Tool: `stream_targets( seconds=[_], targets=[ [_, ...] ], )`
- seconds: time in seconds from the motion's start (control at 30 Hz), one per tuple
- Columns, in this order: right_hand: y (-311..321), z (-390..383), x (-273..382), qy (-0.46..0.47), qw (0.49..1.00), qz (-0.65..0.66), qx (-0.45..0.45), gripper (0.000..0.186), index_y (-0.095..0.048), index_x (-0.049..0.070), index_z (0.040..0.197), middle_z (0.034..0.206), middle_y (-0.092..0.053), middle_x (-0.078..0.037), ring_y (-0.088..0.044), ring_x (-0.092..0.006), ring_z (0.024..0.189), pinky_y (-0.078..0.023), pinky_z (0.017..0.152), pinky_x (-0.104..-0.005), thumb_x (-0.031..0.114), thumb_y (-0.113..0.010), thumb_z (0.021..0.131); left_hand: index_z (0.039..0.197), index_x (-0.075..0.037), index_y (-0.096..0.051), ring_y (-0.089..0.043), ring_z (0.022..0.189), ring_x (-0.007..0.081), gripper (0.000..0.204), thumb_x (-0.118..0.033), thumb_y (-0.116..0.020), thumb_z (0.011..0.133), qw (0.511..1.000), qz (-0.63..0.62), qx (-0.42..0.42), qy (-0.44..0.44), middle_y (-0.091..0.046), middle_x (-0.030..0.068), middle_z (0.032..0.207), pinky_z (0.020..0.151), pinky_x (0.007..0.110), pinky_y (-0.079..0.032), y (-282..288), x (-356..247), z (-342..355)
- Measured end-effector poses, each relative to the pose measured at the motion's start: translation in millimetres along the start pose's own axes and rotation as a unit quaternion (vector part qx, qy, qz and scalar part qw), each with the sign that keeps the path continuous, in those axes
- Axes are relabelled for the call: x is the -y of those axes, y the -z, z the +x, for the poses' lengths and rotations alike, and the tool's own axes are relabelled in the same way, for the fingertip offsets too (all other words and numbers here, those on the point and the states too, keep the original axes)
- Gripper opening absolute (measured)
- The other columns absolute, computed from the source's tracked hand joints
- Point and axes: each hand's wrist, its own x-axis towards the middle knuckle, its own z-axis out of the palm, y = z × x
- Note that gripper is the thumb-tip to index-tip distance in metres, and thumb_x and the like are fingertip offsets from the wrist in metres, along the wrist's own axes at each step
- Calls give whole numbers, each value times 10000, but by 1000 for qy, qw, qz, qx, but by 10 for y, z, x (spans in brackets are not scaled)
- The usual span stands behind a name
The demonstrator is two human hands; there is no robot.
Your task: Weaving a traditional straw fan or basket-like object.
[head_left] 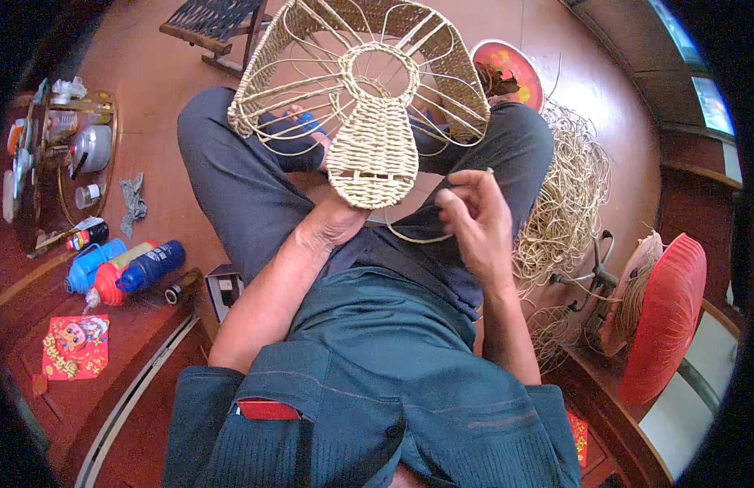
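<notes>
A wicker piece [373,150] rises from between my legs, a tightly woven pear-shaped panel with its rounded end toward me. Beyond it the panel joins a ring with spokes fanning out to a broad curved wicker wall [466,81]. My left hand [342,220] grips the panel's near end from below, its fingers mostly hidden behind the weave. From that same end a thin pale strand [413,239] loops rightward to my right hand [478,220]. The right fingers are curled in around the strand, apart from the panel; a small strand end shows above them.
A large heap of loose strands [560,203] lies on the floor at right, near a red floral basin [519,65]. Closer stands a red-covered round object [665,317]. At left are bottles [153,267], a small rack [92,146] and a grey rag [133,203]. A dark stool [210,28] is behind.
</notes>
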Motion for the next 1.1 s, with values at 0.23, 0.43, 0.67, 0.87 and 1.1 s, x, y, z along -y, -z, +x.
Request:
stream_targets(
  seconds=[0.23,0.43,0.67,0.87,1.1],
  targets=[
    [-357,187,-77,-38,981,181,51,225,-552,29,1141,995,-668,-40,-678,-110,841,-608,717,-264,98,-717,1004,1420,-51,-627,-691,1196,195,442,-254,-702,1034,996,26,-31,78,-705,73,1358,1015,392,-583,-115,-277,-70],
    [-456,203,-198,-106,925,357,69,229,-539,45,1139,1014,-671,-62,-697,-138,860,-609,723,-270,49,-722,1001,1235,-145,-700,-447,665,4,227,-279,-629,1066,989,57,-110,85,-680,-79,958,561,202,-313,-214,-300,-120],
    [-484,249,-313,-119,894,420,107,227,-539,101,1153,1035,-657,-21,-683,-146,947,-603,793,-292,62,-708,1007,1218,-153,-702,-425,651,6,210,-268,-635,1055,988,24,-125,85,-646,-103,919,557,211,-307,-78,-231,-172],
    [-496,301,-362,-111,874,451,146,219,-536,110,1167,1066,-631,-7,-663,-129,951,-589,802,-295,71,-688,1014,1317,-117,-690,-606,815,34,326,-274,-712,1032,991,75,-85,77,-733,-38,1090,663,228,-467,-147,-299,-120],
    [-500,201,-338,53,976,207,42,341,-558,63,1239,1065,-600,6,-565,-82,863,-530,759,-254,58,-730,945,1427,-37,-624,-675,1230,194,489,-285,-725,1019,998,-24,-22,58,-699,73,1371,1082,389,-551,-84,-276,-31]
  ],
)
